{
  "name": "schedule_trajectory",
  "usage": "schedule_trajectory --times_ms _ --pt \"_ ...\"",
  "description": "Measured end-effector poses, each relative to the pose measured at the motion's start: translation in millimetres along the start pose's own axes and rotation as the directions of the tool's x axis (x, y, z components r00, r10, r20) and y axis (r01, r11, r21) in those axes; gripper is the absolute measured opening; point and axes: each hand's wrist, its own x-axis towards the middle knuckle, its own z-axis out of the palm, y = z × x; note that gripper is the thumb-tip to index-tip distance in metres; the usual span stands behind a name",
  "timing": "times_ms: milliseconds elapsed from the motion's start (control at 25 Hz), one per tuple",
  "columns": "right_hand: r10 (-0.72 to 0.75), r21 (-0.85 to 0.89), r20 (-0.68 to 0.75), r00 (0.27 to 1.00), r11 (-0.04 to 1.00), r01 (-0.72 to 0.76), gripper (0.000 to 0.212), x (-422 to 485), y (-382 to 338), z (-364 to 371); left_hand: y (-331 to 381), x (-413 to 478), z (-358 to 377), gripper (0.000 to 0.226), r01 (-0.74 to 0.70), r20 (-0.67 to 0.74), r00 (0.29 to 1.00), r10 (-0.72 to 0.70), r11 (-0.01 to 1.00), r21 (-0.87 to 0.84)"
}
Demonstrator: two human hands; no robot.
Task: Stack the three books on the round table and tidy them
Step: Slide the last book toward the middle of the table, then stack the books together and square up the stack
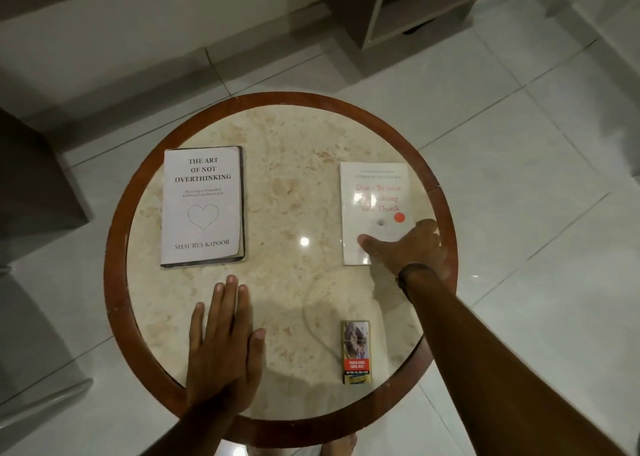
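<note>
The right hand [408, 244] is reaching across the round table [114, 234] and resting its spread fingers on the lower corner of the white book with red lettering [375, 199], not yet gripping it, probably to slide it toward the middle. The left hand [225, 338] is lying flat and empty on the marble just below the book with the heart drawing [202, 206], seemingly bracing. A third volume is not plainly showing (only a small printed packet [356, 351] near the front edge).

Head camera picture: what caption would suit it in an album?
Right hand on a white book, left hand flat on round table.
</note>
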Motion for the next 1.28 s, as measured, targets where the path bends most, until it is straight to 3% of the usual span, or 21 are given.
schedule_trajectory --times_ms 160,240,360,440,520,720,880,1120,1280 --pt "-0.026 0.026 0.034 0.999 0.999 0.025 0.102 -5 -8 4 2 1 0 0.07 0.0 -0.005 1.0 0.0 1.0 0.004" --pt "-0.036 0.153 0.058 0.998 0.988 0.027 0.094 -3 -6 4 1 1 1 0.07 0.002 -0.007 1.0 -0.002 1.0 0.009" --pt "-0.014 0.397 0.175 0.985 0.916 -0.057 0.06 -1 3 -1 0 1 4 0.07 -0.012 -0.012 1.0 0.012 1.0 -0.006" --pt "-0.005 0.459 0.29 0.957 0.878 -0.134 0.03 -2 4 -11 -1 0 5 0.07 -0.01 -0.012 1.0 0.009 1.0 -0.016" --pt "-0.014 0.486 0.368 0.93 0.856 -0.179 0.019 -8 2 -23 1 0 3 0.069 -0.003 0.0 1.0 0.003 1.0 -0.02" --pt "-0.191 0.598 0.285 0.939 0.801 -0.018 0.025 -55 -28 -38 4 4 -3 0.071 -0.001 -0.009 1.0 0.001 1.0 0.009" --pt "-0.374 0.653 0.373 0.849 0.756 0.046 0.025 -96 -84 -3 3 1 0 0.072 -0.011 -0.038 0.999 0.01 1.0 -0.019" --pt "-0.335 0.575 0.443 0.832 0.818 0.022 0.021 -111 -146 92 2 0 10 0.074 0.0 -0.059 0.998 -0.002 0.999 -0.039" --pt "-0.252 0.307 0.242 0.937 0.936 0.173 0.024 -107 -147 121 2 2 0 0.067 0.004 -0.044 0.999 -0.01 0.99 -0.138"
